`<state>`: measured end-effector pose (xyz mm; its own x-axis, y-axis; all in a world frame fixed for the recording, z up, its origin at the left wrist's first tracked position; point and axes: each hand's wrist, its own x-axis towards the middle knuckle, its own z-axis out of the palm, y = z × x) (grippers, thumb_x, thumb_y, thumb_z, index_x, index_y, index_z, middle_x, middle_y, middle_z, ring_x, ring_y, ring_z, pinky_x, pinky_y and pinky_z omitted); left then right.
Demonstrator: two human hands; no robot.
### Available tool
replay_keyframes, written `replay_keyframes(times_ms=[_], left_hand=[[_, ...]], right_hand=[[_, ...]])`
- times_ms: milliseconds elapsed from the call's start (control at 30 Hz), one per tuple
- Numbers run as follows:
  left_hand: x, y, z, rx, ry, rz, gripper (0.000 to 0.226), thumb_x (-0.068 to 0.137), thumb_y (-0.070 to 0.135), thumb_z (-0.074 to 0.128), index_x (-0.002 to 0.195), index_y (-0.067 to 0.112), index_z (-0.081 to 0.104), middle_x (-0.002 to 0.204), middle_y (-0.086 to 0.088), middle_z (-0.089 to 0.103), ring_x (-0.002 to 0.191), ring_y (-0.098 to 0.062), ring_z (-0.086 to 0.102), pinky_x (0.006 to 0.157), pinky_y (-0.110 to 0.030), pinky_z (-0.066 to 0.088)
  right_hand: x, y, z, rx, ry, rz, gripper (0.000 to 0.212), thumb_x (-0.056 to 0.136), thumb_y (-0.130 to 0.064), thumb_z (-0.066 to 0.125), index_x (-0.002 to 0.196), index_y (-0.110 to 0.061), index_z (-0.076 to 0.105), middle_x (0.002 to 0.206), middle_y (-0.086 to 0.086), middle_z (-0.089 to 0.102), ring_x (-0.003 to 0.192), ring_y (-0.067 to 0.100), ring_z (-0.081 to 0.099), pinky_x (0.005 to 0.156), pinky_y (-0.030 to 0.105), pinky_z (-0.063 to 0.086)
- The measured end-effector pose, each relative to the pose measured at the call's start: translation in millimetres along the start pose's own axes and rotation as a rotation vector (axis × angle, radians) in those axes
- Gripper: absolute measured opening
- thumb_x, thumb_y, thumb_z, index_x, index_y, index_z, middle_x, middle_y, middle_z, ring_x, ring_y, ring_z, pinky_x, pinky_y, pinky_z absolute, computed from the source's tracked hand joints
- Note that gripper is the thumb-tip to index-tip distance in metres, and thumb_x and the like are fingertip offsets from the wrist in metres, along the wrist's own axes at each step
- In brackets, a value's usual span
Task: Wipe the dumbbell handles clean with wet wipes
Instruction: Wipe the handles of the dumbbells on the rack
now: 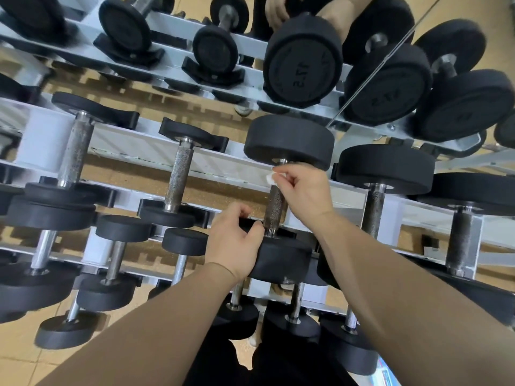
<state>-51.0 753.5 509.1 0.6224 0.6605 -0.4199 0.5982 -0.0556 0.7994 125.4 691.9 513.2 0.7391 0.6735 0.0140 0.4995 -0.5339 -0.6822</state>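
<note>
Pinching wet wipe (pixel 269 177) at far end of dumbbell handle (pixel 274 210), your right hand (pixel 302 190); left hand (pixel 237 242) grips near head (pixel 281 259). Mirrored numerals (pixel 299 76) unreadable.

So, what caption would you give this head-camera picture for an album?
Right hand pinches a wipe at the far end of a handle while left hand grips the near weight.

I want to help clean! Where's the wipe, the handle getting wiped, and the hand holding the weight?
wet wipe (pixel 269 178): head view, its white exposed corner.
dumbbell handle (pixel 274 210): head view, middle of the knurled bar.
left hand (pixel 235 242): head view, back of the hand.
</note>
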Motion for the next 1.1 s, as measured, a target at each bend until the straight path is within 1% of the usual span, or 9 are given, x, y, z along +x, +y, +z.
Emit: replay_keyframes(times_ms=[133,233,467,633,700,833,933,1000,1100], left_hand=[[0.9,-1.4,1.0,-0.019,-0.002,0.000,0.032,0.078,0.046,0.051,0.105,0.029,0.054,0.109,0.007,0.059,0.092,-0.010,0.054,0.094,-0.038,0.045],[0.0,-1.6,0.2,-0.033,-0.012,-0.010,0.038,0.075,0.054,0.048,0.106,0.032,0.053,0.111,0.007,0.059,0.102,-0.015,0.054,0.097,-0.040,0.046],[-0.6,1.3,-1.5,-0.032,-0.037,-0.027,0.040,0.085,0.041,0.055,0.124,0.032,0.050,0.118,0.011,0.058,0.109,-0.017,0.055,0.099,-0.042,0.047],[-1.4,3.7,-1.7,-0.043,-0.023,-0.015,0.053,0.077,0.050,0.051,0.126,0.030,0.052,0.116,0.008,0.059,0.107,-0.017,0.056,0.097,-0.040,0.048],[-1.2,2.7,-1.3,-0.053,-0.024,-0.016,0.053,0.077,0.051,0.051,0.126,0.030,0.052,0.117,0.007,0.060,0.110,-0.016,0.055,0.098,-0.039,0.047],[0.0,-0.2,-0.2,-0.060,-0.027,-0.018,0.045,0.082,0.042,0.055,0.125,0.032,0.051,0.119,0.008,0.059,0.102,-0.017,0.056,0.096,-0.040,0.047],[-0.1,-0.2,0.1,-0.059,-0.029,-0.017,0.040,0.085,0.039,0.057,0.124,0.034,0.050,0.119,0.009,0.058,0.093,-0.021,0.056,0.093,-0.039,0.048],[-0.8,-0.2,-0.2,-0.053,-0.031,-0.018,0.038,0.084,0.040,0.056,0.122,0.036,0.050,0.118,0.010,0.058,0.102,-0.018,0.056,0.096,-0.040,0.047],[-1.8,0.3,-1.1,-0.053,-0.029,-0.017,0.043,0.081,0.044,0.054,0.123,0.034,0.051,0.118,0.010,0.059,0.111,-0.016,0.055,0.100,-0.040,0.046]], right_hand=[[-27.0,4.1,-8.3,-0.014,-0.198,-0.028,0.013,0.087,-0.017,0.074,0.098,-0.022,0.079,0.068,-0.018,0.056,0.067,-0.005,0.054,0.066,0.006,0.037],[-36.9,8.0,-11.4,-0.048,-0.349,-0.132,0.013,0.086,-0.018,0.077,0.098,-0.021,0.080,0.079,-0.011,0.069,0.071,-0.001,0.056,0.068,0.006,0.038],[-11.4,4.4,-1.4,0.017,0.001,0.013,0.016,0.090,-0.019,0.071,0.104,-0.022,0.078,0.090,-0.012,0.068,0.084,0.003,0.060,0.086,0.017,0.047],[-40.1,9.6,-14.5,-0.053,-0.435,-0.035,0.014,0.089,-0.023,0.074,0.102,-0.026,0.079,0.084,-0.012,0.072,0.074,-0.002,0.061,0.071,0.011,0.045],[-40.2,8.8,-15.8,-0.054,-0.500,-0.067,0.013,0.088,-0.023,0.075,0.100,-0.025,0.080,0.083,-0.012,0.072,0.075,0.002,0.063,0.069,0.012,0.045],[-14.0,2.3,-8.4,-0.066,-0.232,-0.061,0.015,0.091,-0.021,0.071,0.104,-0.022,0.078,0.087,-0.011,0.072,0.075,-0.005,0.061,0.077,0.009,0.044],[-3.6,3.3,-5.1,-0.075,0.011,-0.069,0.015,0.092,-0.018,0.069,0.104,-0.020,0.078,0.097,-0.007,0.075,0.092,0.007,0.066,0.090,0.024,0.051],[-13.2,4.5,-7.0,-0.070,-0.068,-0.043,0.016,0.092,-0.018,0.068,0.104,-0.022,0.078,0.099,-0.006,0.075,0.093,0.009,0.066,0.090,0.026,0.051],[-37.0,7.2,-12.7,-0.115,-0.365,-0.129,0.016,0.090,-0.020,0.071,0.103,-0.024,0.078,0.092,-0.004,0.075,0.082,0.010,0.066,0.080,0.028,0.053]])
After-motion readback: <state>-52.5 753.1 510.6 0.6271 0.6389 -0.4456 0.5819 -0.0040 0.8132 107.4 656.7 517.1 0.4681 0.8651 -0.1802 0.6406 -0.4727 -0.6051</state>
